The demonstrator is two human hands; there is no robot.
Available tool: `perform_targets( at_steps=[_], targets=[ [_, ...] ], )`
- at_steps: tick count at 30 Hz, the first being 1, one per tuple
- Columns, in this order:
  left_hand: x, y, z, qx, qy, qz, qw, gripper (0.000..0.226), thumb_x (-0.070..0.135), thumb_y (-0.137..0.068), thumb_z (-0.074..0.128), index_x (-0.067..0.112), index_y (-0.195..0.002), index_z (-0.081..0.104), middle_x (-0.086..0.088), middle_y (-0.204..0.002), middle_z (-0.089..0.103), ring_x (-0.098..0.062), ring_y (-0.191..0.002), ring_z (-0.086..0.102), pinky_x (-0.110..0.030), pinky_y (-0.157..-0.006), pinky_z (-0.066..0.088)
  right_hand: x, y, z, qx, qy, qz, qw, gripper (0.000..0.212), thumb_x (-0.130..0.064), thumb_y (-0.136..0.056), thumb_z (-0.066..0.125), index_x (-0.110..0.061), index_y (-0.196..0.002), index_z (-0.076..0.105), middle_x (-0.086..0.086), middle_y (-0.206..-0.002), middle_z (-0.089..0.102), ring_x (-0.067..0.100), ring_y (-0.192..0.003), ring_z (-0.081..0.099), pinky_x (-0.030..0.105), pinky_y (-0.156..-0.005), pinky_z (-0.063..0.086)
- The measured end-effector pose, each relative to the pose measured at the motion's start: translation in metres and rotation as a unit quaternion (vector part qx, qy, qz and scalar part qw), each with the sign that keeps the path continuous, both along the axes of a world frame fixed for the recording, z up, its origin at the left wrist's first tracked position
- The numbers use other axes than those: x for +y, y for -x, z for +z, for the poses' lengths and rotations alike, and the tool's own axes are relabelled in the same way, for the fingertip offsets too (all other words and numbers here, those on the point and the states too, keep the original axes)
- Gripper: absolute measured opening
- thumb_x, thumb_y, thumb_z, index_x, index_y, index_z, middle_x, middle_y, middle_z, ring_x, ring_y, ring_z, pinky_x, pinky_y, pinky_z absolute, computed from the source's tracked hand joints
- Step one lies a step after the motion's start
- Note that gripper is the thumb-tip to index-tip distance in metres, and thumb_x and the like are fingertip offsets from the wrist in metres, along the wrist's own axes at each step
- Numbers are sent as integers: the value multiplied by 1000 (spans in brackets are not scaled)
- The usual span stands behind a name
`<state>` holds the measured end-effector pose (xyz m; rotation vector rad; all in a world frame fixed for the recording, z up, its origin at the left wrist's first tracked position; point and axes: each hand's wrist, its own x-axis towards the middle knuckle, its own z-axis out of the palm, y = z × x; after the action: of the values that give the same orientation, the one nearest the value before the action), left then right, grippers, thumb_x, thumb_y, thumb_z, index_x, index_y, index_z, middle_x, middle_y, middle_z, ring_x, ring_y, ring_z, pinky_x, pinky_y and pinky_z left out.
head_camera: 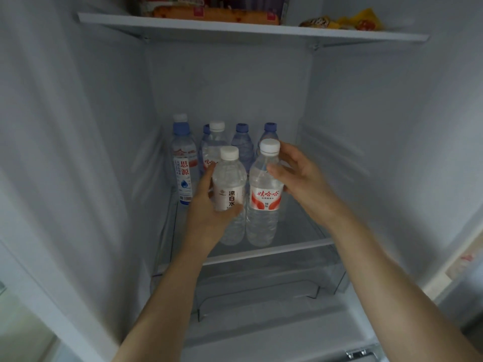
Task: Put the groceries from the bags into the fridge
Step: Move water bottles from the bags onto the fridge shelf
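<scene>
Dim, bluish light fills a white fridge interior [366,126]; a white shelf [235,28] crosses the top, a clear drawer [261,280] sits lower centre.

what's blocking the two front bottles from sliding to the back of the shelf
A row of standing bottles sits right behind the two held bottles, filling the back of the shelf. Only the right side looks free.

Not much off-task in your view. At the right edge, just outside the fridge [235,74] wall, there's a pale beige strip with a blurred reddish mark [464,258], too soft to identify. Bottom right: small shiny metal bracket [362,353]. Bottom left: dim grey-green surface [23,333], blurred.
</scene>
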<state>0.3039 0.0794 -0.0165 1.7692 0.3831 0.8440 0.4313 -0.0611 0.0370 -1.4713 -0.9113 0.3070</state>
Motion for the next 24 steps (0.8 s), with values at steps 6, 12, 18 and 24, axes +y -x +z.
perform_targets(
  at_steps=[6, 12, 18, 24],
  targets=[
    [-7, 3, -47, 11, 13, 76, 997, 91, 9, -72, 83, 31, -146, 34, 5, -134, 49, -6, -113, 54, -24, -91, 50, 4, 30, -70, -20, -18, -128, 991, 72, -34, -82, 71, -28, -142, 30, -15, -137, 44, 1, -126, 47, 22, -100, 43],
    [-11, -2, -69, 44, -21, 116, 992, 74, 16, -73, 83, 25, -136, 46, 4, -126, 54, -8, -109, 56, -40, -92, 54, 13, 39, -111, -80, 22, -162, 983, 84, -20, -78, 78, -21, -145, 28, -2, -136, 49, 12, -127, 49, 42, -106, 43],
    [-12, -12, -71, 33, -36, 137, 989, 68, 12, -73, 82, 21, -132, 50, 1, -122, 58, -12, -107, 59, -40, -93, 53, 17, 39, -111, -112, 46, -166, 979, 87, -10, -85, 71, -16, -151, 15, 2, -149, 34, 12, -137, 35, 39, -116, 31],
    [-16, -37, -69, 18, -37, 147, 988, 68, 6, -75, 79, 20, -134, 49, -1, -123, 56, -15, -111, 57, -41, -96, 51, 18, 20, -113, -118, 26, -171, 978, 83, -2, -83, 68, -15, -149, 20, 3, -144, 38, 12, -134, 37, 39, -115, 31]
  ],
)
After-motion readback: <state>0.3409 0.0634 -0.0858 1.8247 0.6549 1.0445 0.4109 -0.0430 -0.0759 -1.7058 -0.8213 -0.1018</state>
